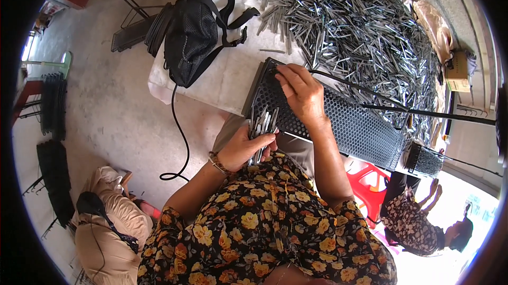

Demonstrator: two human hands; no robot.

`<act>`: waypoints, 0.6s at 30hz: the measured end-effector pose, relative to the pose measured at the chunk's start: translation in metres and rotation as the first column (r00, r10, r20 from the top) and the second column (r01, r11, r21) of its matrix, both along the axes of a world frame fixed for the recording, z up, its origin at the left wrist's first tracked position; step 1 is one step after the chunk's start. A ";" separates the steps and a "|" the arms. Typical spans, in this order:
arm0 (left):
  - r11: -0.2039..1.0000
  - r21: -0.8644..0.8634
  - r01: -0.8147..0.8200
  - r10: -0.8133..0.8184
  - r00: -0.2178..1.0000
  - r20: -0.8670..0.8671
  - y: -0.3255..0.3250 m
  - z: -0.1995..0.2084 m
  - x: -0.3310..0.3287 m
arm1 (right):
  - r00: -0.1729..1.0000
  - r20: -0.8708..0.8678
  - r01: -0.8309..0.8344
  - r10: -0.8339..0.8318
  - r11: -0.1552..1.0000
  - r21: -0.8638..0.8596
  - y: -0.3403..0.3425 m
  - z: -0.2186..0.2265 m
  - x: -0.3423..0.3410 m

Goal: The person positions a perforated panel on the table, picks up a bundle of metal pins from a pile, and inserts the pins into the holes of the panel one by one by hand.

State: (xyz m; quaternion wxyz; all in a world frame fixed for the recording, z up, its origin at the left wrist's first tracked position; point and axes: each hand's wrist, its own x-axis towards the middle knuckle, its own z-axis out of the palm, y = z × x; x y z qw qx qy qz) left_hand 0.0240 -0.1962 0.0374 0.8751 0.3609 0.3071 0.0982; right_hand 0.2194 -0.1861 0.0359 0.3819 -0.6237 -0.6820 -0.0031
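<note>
My left hand [244,149] is closed round a bundle of thin grey metal strips [263,122], held upright just in front of a long black perforated rack [360,121]. This rack slants from the middle of the view down to the right, its face full of small round holes. Over its left end is my right hand [302,93], with bent fingers and the tips at the holes near the upper corner. Whatever those fingertips may hold is too small to make out. Behind the rack, a large heap of similar strips [354,25] covers the table.
A black bag [191,36] with straps lies on the white table cover [227,81], its cable hanging to the floor. A dark rod [439,114] crosses at right. Beyond are a red plastic stool [366,185] and another person [413,221]. Sacks [108,232] stand lower left.
</note>
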 end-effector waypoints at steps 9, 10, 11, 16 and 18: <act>1.000 -0.002 -0.015 0.015 1.000 0.027 0.003 0.002 0.003 | 0.970 -0.240 0.009 -0.033 0.995 -0.100 -0.002 -0.003 -0.001; 1.000 0.000 -0.011 0.011 1.000 0.019 0.004 0.003 0.002 | 0.970 -0.241 0.008 -0.032 0.995 -0.099 -0.002 -0.002 0.000; 1.000 0.000 -0.012 0.012 1.000 0.018 0.003 0.002 0.002 | 0.983 -0.183 0.000 -0.018 0.995 -0.098 -0.002 0.000 0.001; 1.000 0.021 0.005 -0.006 1.000 0.006 0.002 0.004 0.001 | 0.999 -0.033 -0.020 0.017 0.996 -0.091 -0.004 0.004 0.001; 1.000 0.008 0.010 -0.010 1.000 0.008 0.001 0.002 0.000 | 0.999 -0.010 -0.039 0.039 0.995 -0.096 -0.005 0.001 0.001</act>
